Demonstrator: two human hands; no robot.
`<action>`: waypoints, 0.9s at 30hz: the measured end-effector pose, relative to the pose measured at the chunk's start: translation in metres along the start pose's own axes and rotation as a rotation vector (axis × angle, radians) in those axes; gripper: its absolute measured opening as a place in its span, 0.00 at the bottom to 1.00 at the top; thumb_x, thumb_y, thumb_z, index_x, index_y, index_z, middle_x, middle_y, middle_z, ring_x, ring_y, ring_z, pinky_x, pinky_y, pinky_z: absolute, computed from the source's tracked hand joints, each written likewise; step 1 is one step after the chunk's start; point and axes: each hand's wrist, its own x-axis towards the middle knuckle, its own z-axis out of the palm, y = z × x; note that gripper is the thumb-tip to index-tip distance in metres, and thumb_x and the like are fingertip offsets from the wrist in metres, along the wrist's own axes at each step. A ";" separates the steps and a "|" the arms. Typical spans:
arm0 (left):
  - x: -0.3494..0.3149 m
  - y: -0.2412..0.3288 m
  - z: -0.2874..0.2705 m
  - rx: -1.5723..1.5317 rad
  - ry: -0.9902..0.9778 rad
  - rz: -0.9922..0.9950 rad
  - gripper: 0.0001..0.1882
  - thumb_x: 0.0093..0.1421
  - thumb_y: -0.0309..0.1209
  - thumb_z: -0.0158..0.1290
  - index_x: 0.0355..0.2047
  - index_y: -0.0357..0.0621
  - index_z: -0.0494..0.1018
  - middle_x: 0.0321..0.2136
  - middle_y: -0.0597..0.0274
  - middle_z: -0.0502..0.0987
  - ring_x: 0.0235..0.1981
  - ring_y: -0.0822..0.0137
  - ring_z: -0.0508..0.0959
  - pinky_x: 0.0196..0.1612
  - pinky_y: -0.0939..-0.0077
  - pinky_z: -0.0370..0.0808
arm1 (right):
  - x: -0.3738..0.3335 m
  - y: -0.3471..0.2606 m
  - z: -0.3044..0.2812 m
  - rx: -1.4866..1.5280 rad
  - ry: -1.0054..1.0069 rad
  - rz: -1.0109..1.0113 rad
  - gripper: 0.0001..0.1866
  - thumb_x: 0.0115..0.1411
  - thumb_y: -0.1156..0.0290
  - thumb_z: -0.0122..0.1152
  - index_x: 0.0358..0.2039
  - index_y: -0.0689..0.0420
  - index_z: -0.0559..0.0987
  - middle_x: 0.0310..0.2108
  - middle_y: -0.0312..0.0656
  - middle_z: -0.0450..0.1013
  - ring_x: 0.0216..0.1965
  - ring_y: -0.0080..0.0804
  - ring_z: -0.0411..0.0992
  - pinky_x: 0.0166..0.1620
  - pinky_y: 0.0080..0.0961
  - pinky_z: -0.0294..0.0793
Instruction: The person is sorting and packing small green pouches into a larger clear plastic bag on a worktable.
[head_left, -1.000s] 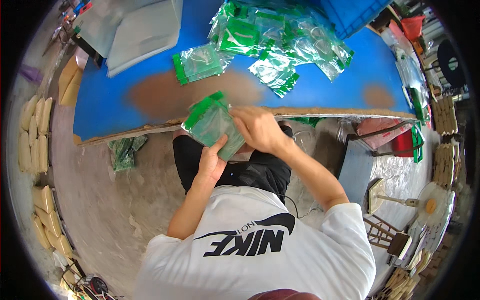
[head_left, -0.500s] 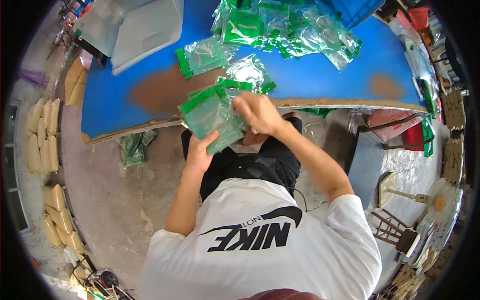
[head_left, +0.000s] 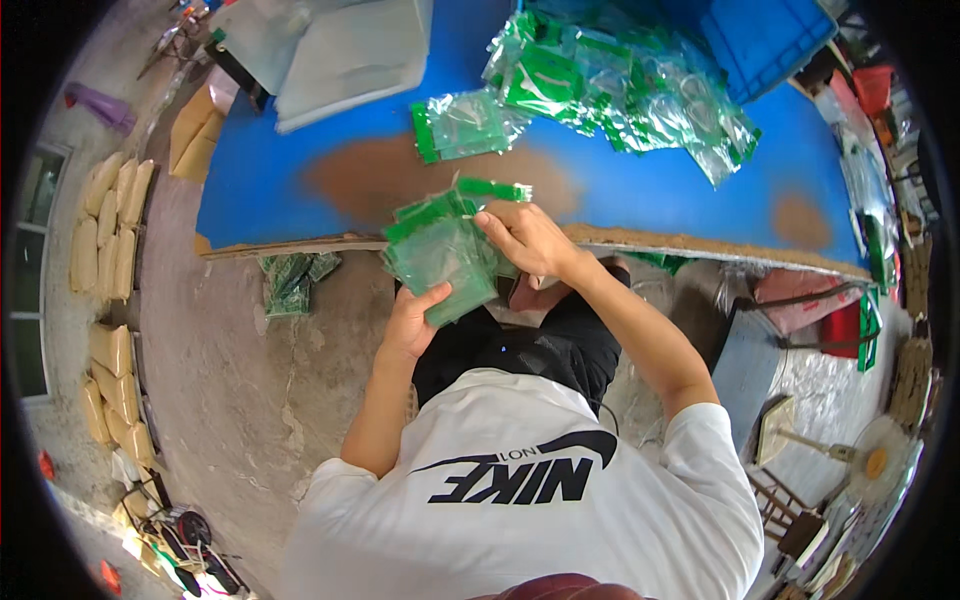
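Concrete floor: it spread around and beneath the work, with a green bundle [head_left: 290, 285] on it just past the table's front edge, left of the person's legs.
Blue table: the table [head_left: 660, 215] stood in front of the person, its top worn to brown in patches and its near edge rough.
White shirt: the person's shirt [head_left: 500, 540], with black print, filled the lower middle of the view.
Far-side pile: green-and-clear packets [head_left: 620, 85] lay heaped and overlapping on the table, close to a blue crate [head_left: 765, 45] at the upper right.
Translucent sheets: a stack of sheets [head_left: 355, 60] lay toward the table's upper left.
Held packets: several green-topped clear packets, the held stack [head_left: 440, 265], were fanned unevenly between the two hands, above the lap and near the table's front edge.
Small group: a few packets [head_left: 465, 125] lay just left of the pile, partly over a brown patch.
Right hand: the hand [head_left: 535, 240] was at the stack's upper right edge, fingers curled; whether it pinched a packet could not be told.
Left hand: the hand [head_left: 412, 315] was closed around the stack's lower left corner, thumb on top.
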 end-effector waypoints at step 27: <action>0.007 -0.027 0.000 -0.427 -0.012 -0.010 0.27 0.63 0.24 0.55 0.62 0.43 0.63 0.58 0.57 0.70 0.60 0.60 0.70 0.66 0.59 0.66 | 0.041 0.056 -0.016 -0.732 0.134 -0.230 0.23 0.67 0.57 0.50 0.54 0.60 0.74 0.59 0.55 0.66 0.65 0.55 0.57 0.69 0.57 0.50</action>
